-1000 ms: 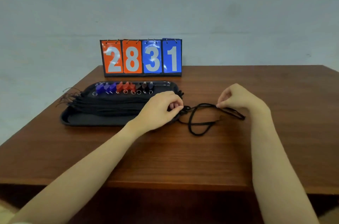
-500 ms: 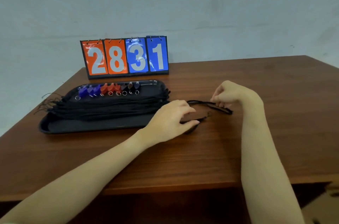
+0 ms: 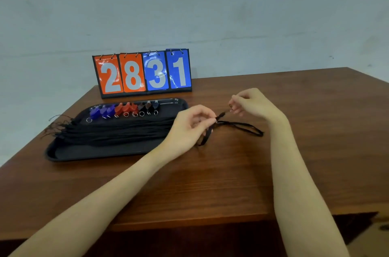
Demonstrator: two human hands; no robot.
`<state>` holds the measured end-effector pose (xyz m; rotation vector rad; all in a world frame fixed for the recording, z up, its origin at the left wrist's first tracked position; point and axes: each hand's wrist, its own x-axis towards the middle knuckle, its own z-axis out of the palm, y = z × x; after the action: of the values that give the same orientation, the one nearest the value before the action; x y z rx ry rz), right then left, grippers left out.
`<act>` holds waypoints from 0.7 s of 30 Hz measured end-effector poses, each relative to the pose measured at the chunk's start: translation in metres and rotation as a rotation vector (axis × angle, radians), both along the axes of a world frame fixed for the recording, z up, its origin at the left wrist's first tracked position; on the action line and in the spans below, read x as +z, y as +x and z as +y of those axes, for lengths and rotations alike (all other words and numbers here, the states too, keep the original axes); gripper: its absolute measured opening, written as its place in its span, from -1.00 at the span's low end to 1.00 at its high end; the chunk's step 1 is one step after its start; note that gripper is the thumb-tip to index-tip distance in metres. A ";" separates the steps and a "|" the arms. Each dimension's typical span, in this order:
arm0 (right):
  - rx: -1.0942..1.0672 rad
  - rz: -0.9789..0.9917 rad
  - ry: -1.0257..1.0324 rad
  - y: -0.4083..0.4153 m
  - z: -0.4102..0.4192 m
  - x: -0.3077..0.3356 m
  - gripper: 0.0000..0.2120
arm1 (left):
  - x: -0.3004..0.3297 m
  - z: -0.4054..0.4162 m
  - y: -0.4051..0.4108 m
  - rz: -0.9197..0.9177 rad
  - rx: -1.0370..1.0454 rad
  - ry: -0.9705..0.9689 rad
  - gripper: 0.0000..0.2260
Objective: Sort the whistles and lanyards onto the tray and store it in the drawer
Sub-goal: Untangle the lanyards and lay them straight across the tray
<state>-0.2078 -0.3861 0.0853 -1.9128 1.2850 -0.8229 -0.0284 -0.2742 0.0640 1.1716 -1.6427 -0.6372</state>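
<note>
— While my left hand [image 3: 190, 125] pinches the thin black cord lanyard [image 3: 237, 125] near its clasp end, my right hand [image 3: 250, 102] pinches the small tip of the same cord just beyond it. So each grip is narrow, closed on that one lanyard.

— Where does the rest of the cord lie?

— One loop trails to the right across the brown wooden tabletop [image 3: 231, 183] and rests flat there; a shorter strand hangs down under my left fingers [image 3: 207, 118]. Both hands are raised a little above the wood, just to the right of the flat black plastic tray [image 3: 101, 152].

— And what is on the tray?

— A bundle of black lanyards [image 3: 117, 132] stretched lengthwise along its middle, their thin ends spilling over the left rim. Behind them, along the far edge, stands a row of small plastic whistles [image 3: 124, 109]: blue ones on the left, red ones in the middle, dark ones on the right, each with a little metal ring.

— Anything beyond the tray?

— A flip scoreboard with two orange cards and two blue cards [image 3: 143, 73] stands at the back of the tabletop, reading 2, 8, 3, 1, against a pale wall [image 3: 210, 15].
</note>
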 end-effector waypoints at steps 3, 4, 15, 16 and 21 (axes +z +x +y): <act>0.082 -0.284 0.012 0.017 0.012 0.006 -0.63 | 0.021 0.000 0.017 0.466 -0.097 0.120 -0.88; 0.135 -0.364 0.049 0.024 0.015 0.008 -0.57 | 0.025 0.001 0.022 0.585 -0.143 0.125 -0.88; 0.560 -0.174 0.237 0.069 0.031 -0.006 -0.26 | 0.038 -0.006 0.061 0.846 -0.142 0.062 -0.86; 0.579 -0.198 0.246 0.068 0.032 -0.005 -0.27 | 0.038 -0.009 0.065 0.874 -0.115 0.055 -0.88; 0.445 -0.366 0.186 0.050 0.027 0.006 -0.49 | 0.034 -0.016 0.097 1.160 -0.047 0.079 -0.91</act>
<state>-0.1580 -0.3587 0.0912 -1.7081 0.6574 -0.7444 0.0683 -0.2899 0.0983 0.5721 -0.6486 -1.1329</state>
